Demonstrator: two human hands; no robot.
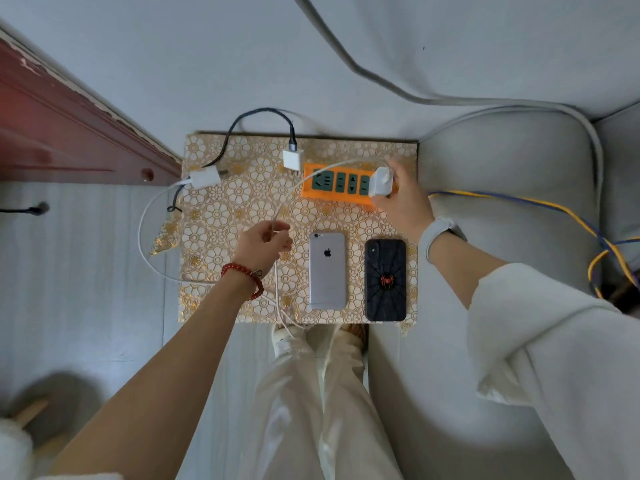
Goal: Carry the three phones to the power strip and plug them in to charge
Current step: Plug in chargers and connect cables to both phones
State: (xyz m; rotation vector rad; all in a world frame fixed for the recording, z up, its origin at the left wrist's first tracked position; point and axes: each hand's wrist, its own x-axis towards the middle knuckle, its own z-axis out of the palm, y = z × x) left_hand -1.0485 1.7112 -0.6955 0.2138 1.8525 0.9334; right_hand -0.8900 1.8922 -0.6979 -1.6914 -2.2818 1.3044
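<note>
Nearest, a silver phone (327,270) and a black spider-case phone (385,279) lay face down on the floral-patterned table (221,216); a third was not seen. The thin white cable (277,233) was pinched in the left hand's (265,242) grip. Farther off, the white charger block (381,181) was clasped by the right hand (403,199) at the orange power strip (341,183), where it was best pushed straight down, cable kept slack.

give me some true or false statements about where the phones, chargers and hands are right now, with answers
1. The right hand grips a white charger at the orange power strip. True.
2. Three phones lie on the patterned board. False: only two show, a silver phone and a black phone.
3. The left hand pinches a white cable. True.
4. The black phone lies left of the silver phone. False: it lies to its right.
5. Both phones lie face down. True.
6. A cable is plugged into the silver phone. False: none reaches it.
</note>
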